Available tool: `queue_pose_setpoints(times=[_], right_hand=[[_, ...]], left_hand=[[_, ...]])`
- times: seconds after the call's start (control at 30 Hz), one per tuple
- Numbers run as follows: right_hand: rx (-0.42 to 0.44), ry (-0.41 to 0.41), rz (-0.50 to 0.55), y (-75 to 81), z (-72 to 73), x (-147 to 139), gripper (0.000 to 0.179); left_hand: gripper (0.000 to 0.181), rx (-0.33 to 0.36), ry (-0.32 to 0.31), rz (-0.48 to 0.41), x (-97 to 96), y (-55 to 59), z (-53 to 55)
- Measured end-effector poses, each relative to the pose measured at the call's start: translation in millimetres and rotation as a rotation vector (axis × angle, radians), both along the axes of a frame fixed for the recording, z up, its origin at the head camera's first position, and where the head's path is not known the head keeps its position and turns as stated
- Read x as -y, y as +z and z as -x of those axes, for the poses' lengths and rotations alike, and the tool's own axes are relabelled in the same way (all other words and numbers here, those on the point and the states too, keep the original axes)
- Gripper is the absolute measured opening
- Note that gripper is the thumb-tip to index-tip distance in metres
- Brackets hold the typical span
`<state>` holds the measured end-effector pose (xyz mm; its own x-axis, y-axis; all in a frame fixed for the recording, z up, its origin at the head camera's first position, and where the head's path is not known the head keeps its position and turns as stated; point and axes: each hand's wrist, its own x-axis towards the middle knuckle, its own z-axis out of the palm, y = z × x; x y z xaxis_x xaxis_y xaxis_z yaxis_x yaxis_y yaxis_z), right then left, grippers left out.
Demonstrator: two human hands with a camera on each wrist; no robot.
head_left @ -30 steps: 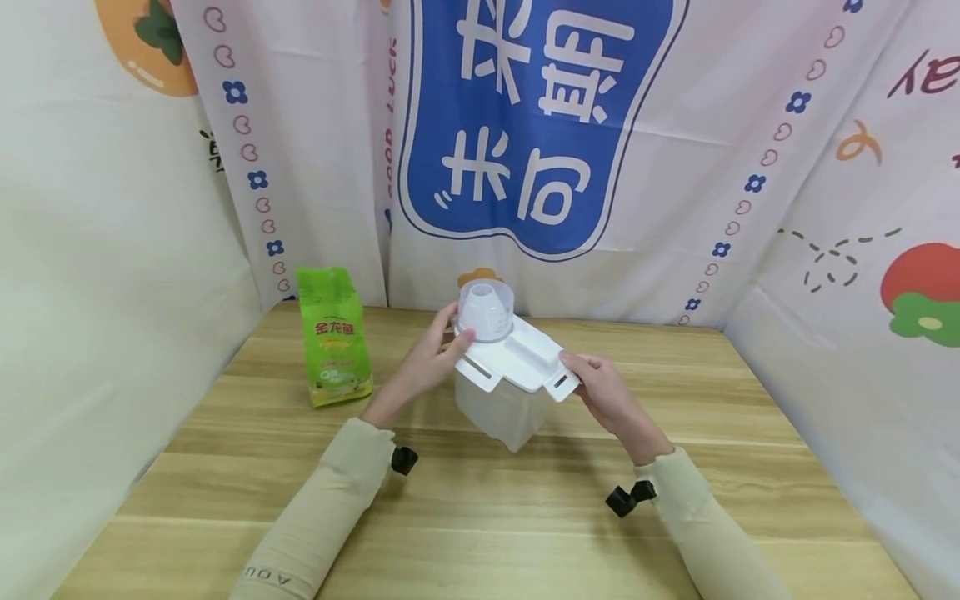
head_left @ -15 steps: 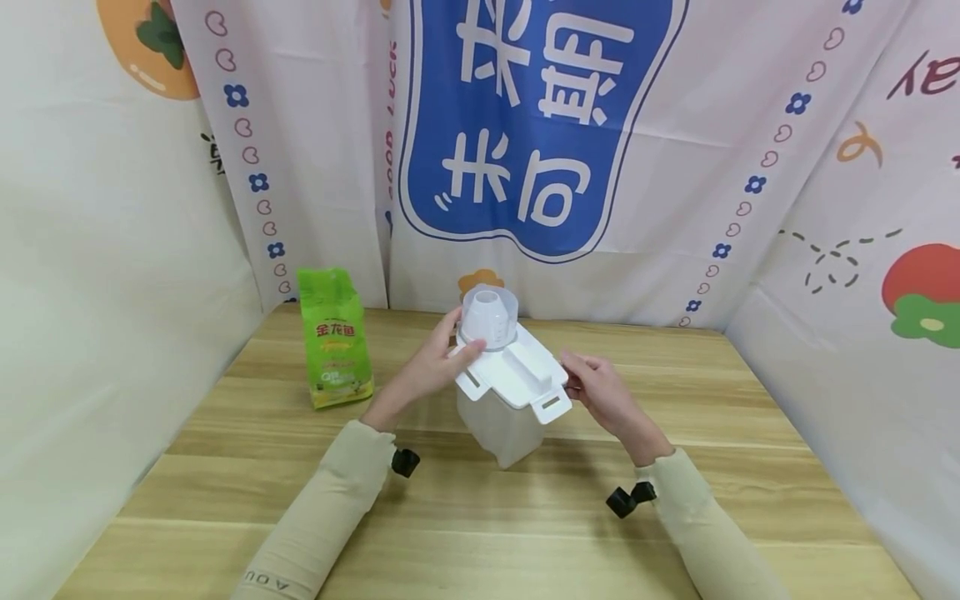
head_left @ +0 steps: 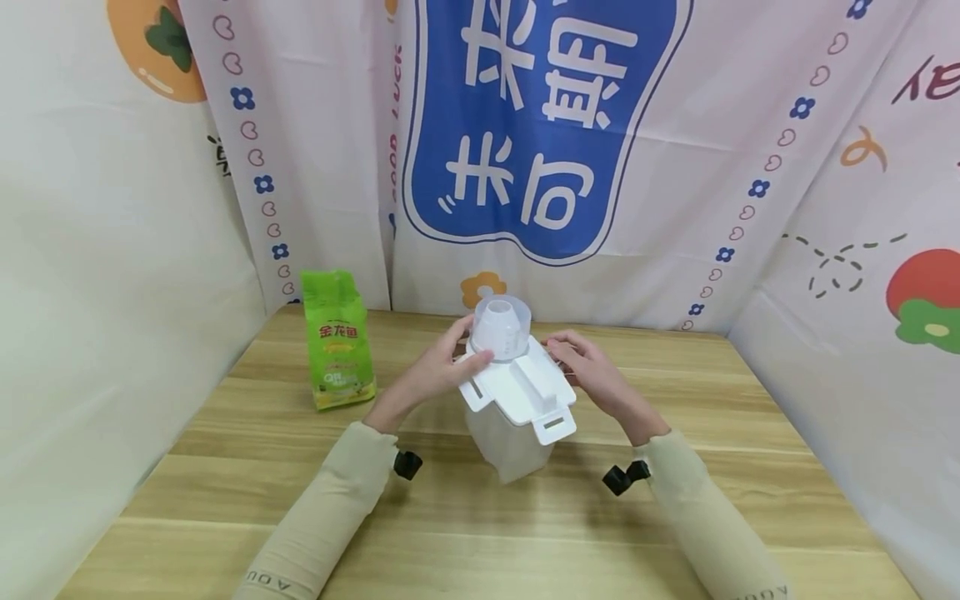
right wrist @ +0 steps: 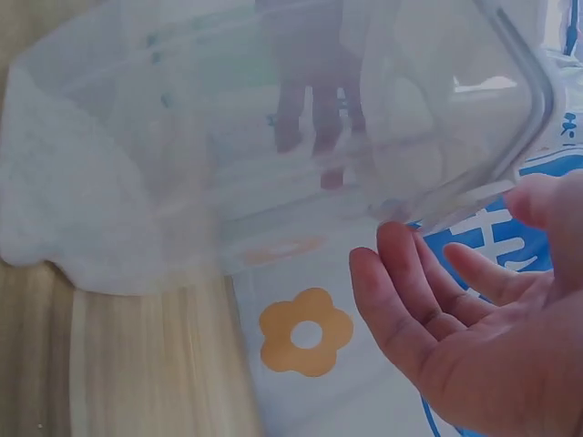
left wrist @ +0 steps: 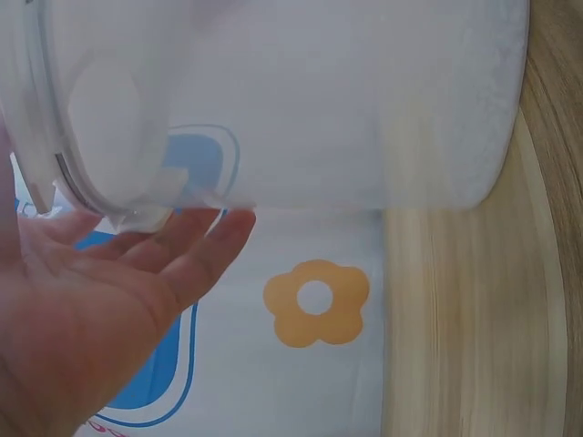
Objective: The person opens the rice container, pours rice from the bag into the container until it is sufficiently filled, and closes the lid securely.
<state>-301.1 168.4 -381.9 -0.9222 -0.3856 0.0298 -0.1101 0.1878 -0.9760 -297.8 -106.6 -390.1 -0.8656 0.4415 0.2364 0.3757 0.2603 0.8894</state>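
Note:
A translucent storage container with a white lid stands mid-table, with white grainy contents near its bottom in the right wrist view. On the far end of the lid is a clear measuring cup around a white cone. My left hand grips the lid's left side, thumb on top near the cup and fingers below the rim. At the far right side, my right hand holds the lid edge, thumb at the rim and fingers curled under it. Slotted latch flaps stick out from the lid.
A green packaged bag with red lettering stands upright at the back left of the wooden table. Printed cloth hangs behind the table and along both sides.
The container has turned slightly and come nearer to me. My right hand has shifted from the near-right latch flap to farther back along the lid edge. My left hand keeps its grip.

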Motion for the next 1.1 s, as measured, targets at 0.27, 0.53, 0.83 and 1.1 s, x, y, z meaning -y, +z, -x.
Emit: queue_pose_setpoints(times=[0.27,0.53,0.83,1.1], right_hand=[[-0.047,0.108,-0.115,4.3,5.6,2,0.043],[-0.1,0.089,-0.198,6.1,1.6,4,0.04],[-0.15,0.058,-0.209,4.2,-0.5,7,0.037],[-0.162,0.049,-0.179,2.2,-2.1,7,0.035]], left_hand=[[0.067,0.007,-0.107,-0.02,-2.0,5.0,-4.6],[0.064,-0.022,-0.115,-0.025,0.5,2.7,-2.5],[0.049,0.012,0.077,0.017,4.0,8.4,-3.3],[0.045,0.033,0.167,0.035,0.9,10.2,-4.7]])
